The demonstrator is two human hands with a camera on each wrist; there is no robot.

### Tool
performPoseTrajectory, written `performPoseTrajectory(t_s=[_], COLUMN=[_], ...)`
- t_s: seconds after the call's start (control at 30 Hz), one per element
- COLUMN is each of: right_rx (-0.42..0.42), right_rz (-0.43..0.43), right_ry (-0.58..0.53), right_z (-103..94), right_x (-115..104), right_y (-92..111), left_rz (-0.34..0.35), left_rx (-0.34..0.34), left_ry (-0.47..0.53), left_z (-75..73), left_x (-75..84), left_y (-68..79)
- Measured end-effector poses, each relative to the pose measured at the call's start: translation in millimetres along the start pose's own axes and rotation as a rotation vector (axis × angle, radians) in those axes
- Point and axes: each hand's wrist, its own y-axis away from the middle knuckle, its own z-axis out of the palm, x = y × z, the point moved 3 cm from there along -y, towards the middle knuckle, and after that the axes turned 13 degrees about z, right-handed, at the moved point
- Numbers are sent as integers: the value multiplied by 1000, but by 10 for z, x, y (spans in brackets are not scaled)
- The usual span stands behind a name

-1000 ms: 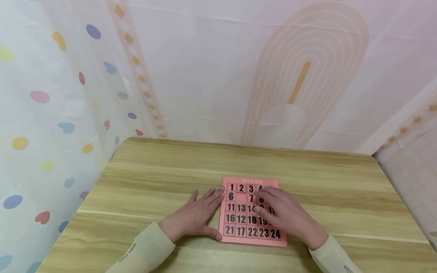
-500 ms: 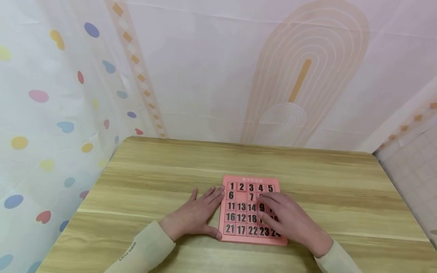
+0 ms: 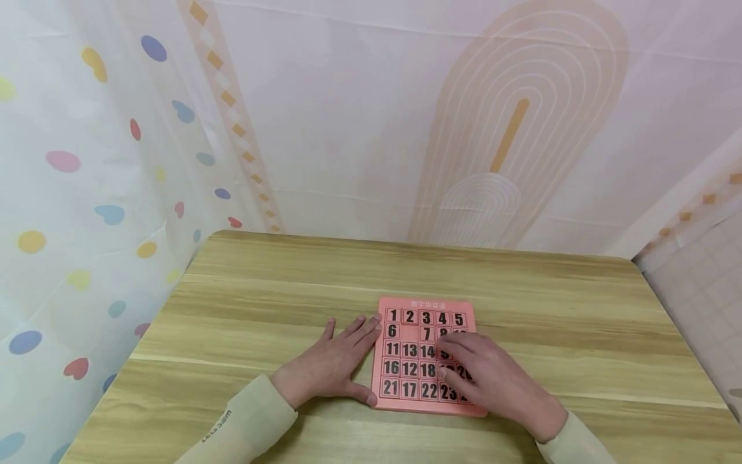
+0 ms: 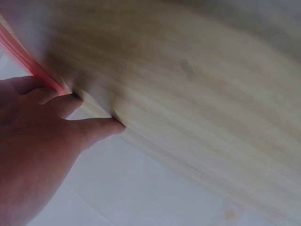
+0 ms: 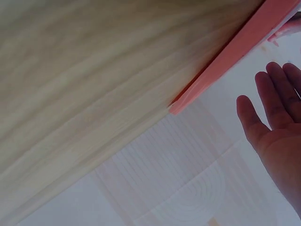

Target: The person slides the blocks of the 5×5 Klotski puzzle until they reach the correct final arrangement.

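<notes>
A pink sliding number puzzle [image 3: 426,410] lies flat on the table in the head view. Its black-numbered tiles sit in rows, with a bare slot [image 3: 409,333] between tile 6 [image 3: 392,331] and tile 7 [image 3: 427,333]. My left hand [image 3: 327,366] rests beside the puzzle, fingers spread, fingertips and thumb touching its left edge. Over the right part of the tiles is my right hand [image 3: 493,377], its fingers loosely bent and hiding several numbers. The right wrist view shows this hand [image 5: 280,117] raised off the puzzle [image 5: 225,61], holding nothing.
The wood-grain table [image 3: 290,277] stretches away on all sides of the puzzle. Behind it hangs a pale patterned curtain [image 3: 348,129], and a dotted curtain [image 3: 116,193] borders the left side.
My right hand has drawn back a little to the right and toward me, uncovering tiles 4, 5 and 8. The left hand stays in place; the tiles in view keep their order.
</notes>
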Motion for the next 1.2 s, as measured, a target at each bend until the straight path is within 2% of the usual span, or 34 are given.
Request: performPoseTrajectory(t_s=[0.23, 0.73, 1.2], right_rx=[-54, -112, -139], right_rz=[5, 9, -23], right_ry=[4, 38, 73], right_z=[37, 59, 111], right_x=[-1, -5, -19], right_y=[14, -26, -60], left_rz=[0, 0, -6], left_rx=[2, 2, -1], left_ry=[5, 11, 11], left_z=[-5, 3, 5], left_x=[1, -5, 3], left_y=[11, 5, 10])
